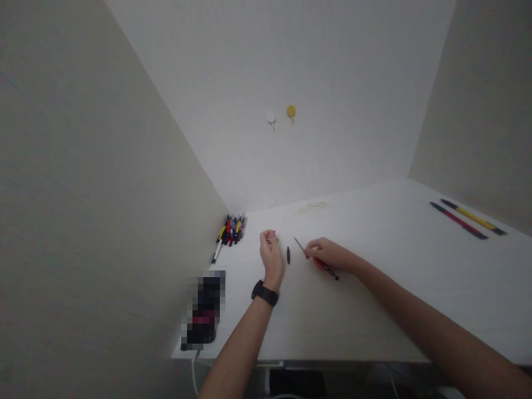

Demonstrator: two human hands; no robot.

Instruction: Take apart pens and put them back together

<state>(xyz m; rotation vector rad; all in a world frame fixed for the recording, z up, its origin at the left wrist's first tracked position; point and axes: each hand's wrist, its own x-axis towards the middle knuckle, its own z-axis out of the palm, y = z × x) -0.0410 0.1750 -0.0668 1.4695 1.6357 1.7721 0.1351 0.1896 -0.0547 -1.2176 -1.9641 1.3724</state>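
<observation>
My right hand (326, 250) is closed in a pinch on a thin dark stick like a pen refill (299, 244), its point angled up and left. Beneath that hand is a red and black pen barrel (330, 270); whether the palm also grips it, I cannot tell. My left hand (271, 257), with a black watch at the wrist, has its fingers curled closed, and what they may hold is hidden. Between the two hands a small black pen part (288, 255) lies on the white table (374, 310).
Several pens and markers (233, 230) lie in a pile by the left wall. A blurred-out dark device (203, 313) with a white cable rests at the front left. Red and yellow long pens (474, 217) lie far right. Two hooks (291, 111) are on the back wall.
</observation>
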